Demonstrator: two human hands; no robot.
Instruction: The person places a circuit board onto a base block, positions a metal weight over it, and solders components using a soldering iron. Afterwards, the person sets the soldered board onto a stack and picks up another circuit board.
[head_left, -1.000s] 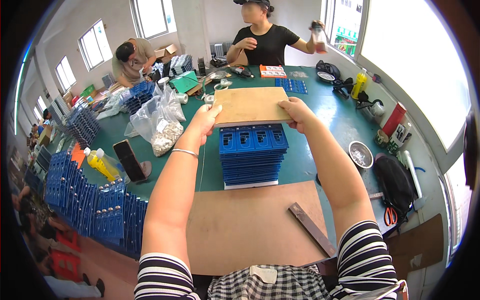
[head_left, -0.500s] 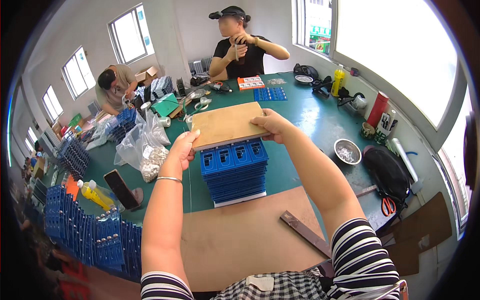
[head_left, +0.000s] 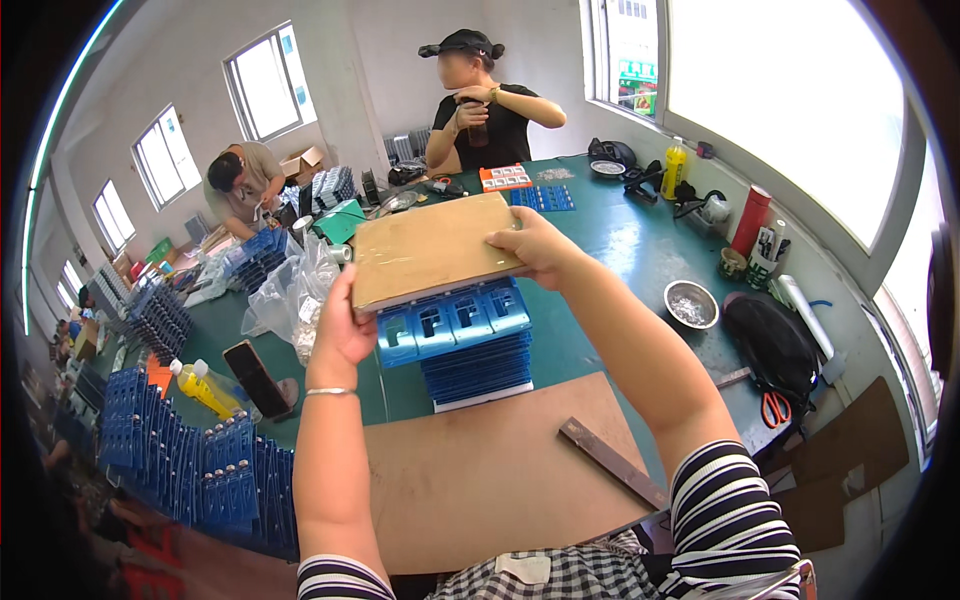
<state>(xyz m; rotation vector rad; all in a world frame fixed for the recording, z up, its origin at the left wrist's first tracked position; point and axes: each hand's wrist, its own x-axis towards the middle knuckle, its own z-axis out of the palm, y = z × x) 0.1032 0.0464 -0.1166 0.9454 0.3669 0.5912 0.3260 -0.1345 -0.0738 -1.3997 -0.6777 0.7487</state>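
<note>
A flat tan board (head_left: 430, 250) with a pale edge is held between both hands above a stack of blue panels (head_left: 478, 375). My left hand (head_left: 346, 325) is closed on its left edge, and my right hand (head_left: 535, 250) grips the right edge with the thumb on top. Just under the board, a blue panel with cutouts (head_left: 455, 322) sits out of line with the stack, its left end jutting past it. Whether my fingers also touch that panel is hidden. At the base of the stack a white slab (head_left: 485, 398) shows.
A brown board (head_left: 490, 470) lies nearest me with a dark metal bar (head_left: 610, 462) on it. Blue panels (head_left: 190, 460) stand in rows at left, near a phone (head_left: 257, 380) and bottles. A metal bowl (head_left: 691, 304) and black bag (head_left: 770, 340) are at right. Two people work beyond.
The tan board has shifted left and slightly nearer in my hands. The top blue panel, earlier lined up with the stack, now juts left and looks tilted.
</note>
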